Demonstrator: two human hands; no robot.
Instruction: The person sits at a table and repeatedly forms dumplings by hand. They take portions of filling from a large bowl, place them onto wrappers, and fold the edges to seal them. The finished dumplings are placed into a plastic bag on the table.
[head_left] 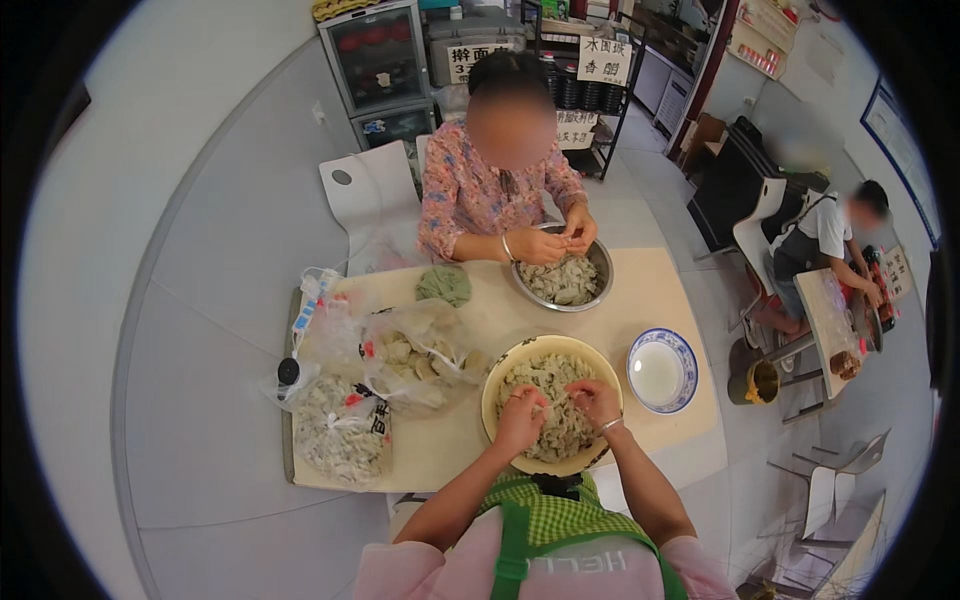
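My left hand (522, 416) is over the left side of a yellow enamel basin (492, 388), its fingers pinched together. My right hand (597, 403) is over the basin's right side, fingers also closed in a pinch. Whatever small bit either hand holds is too small to make out. Pale greyish-green torn pieces (557, 430) of food fill much of the basin beneath both hands. A white bowl with a blue patterned rim (663, 371), with whitish liquid inside, stands to the right of the basin.
Across the table (690, 440), a person (490, 190) works with both hands over a steel bowl (607, 280) of similar pieces. Clear plastic bags (425, 350) of pale food and a green cloth-like bundle (443, 285) lie left. Another person (825, 235) sits at a far-right table.
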